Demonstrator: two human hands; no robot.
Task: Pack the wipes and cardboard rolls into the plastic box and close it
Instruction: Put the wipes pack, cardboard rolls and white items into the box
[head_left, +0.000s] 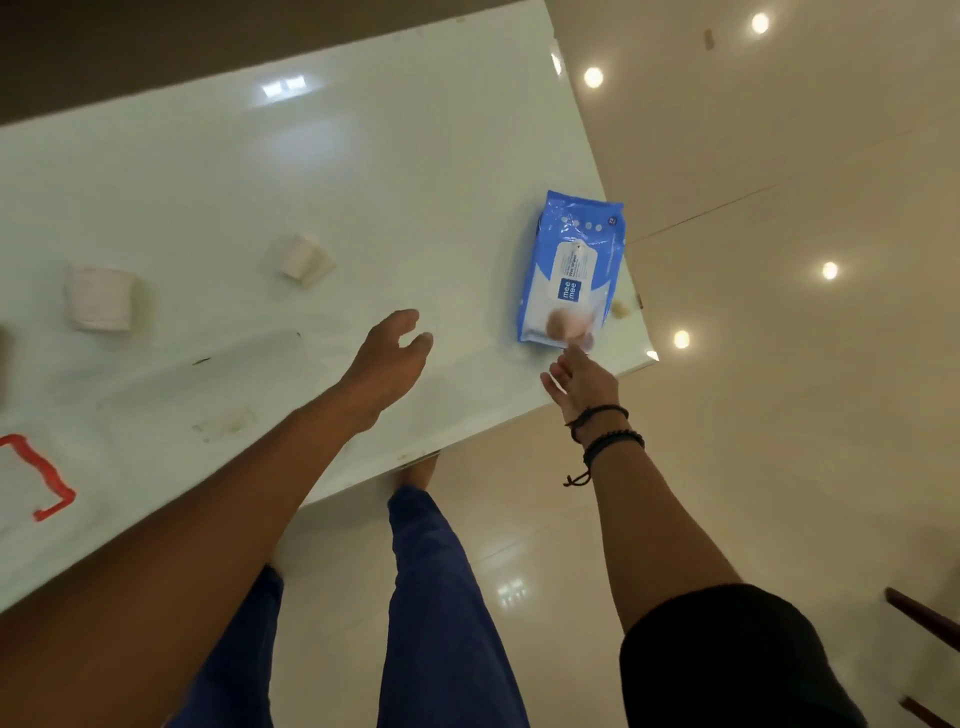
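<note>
Neither grip holds anything: my right hand (582, 382) is spread, fingers extended toward the near end of the wipes (571, 270), fingertips just at the pack's edge but, as far as I can tell, not closed on it. My left hand (392, 358) hovers loosely curled and empty above the counter (363, 171), near the middle, probably ready to steady or receive the pack. The wipes lie flat close to the counter's right edge, label up, so I judge a reach from the near end is the easiest way to get fingers around them. Two rolls lie on their sides farther left: one (304, 260) near the centre, another (101, 299) toward the left edge, both well apart from the wipes and untouched. I cannot see the plastic box anywhere in view, so nothing looks packed yet. Red tape (47, 478) marks a corner at lower left.
</note>
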